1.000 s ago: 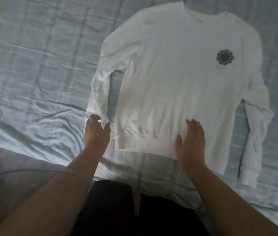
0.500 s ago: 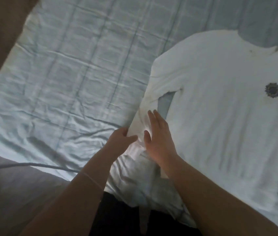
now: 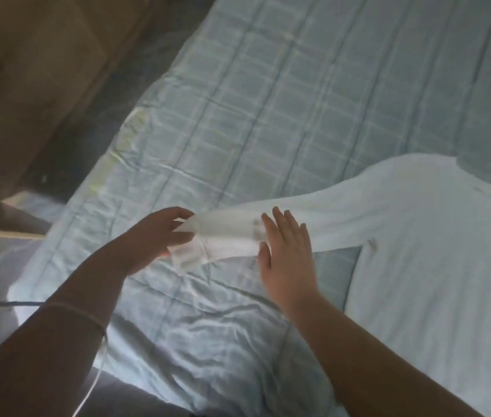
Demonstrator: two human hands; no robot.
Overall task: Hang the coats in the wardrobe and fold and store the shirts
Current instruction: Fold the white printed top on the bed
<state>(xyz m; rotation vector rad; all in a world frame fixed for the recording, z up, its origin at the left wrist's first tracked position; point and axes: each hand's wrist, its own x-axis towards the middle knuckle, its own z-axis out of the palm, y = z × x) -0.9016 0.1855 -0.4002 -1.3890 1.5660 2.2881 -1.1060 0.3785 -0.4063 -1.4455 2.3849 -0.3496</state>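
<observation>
Curled around the blurry sleeve end of the white shirt (image 3: 418, 251), the left hand (image 3: 154, 239) is holding it. The right hand (image 3: 287, 254) is lying flat on that sleeve, fingers straight. The shirt is lying on the bed cover (image 3: 268, 100), partly out of view.

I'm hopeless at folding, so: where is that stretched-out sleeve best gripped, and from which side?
At the cuff, coming from the left, as the left hand does: the sleeve lies stretched out from the white shirt, the cuff is its free end, and the right hand covers its middle.
</observation>
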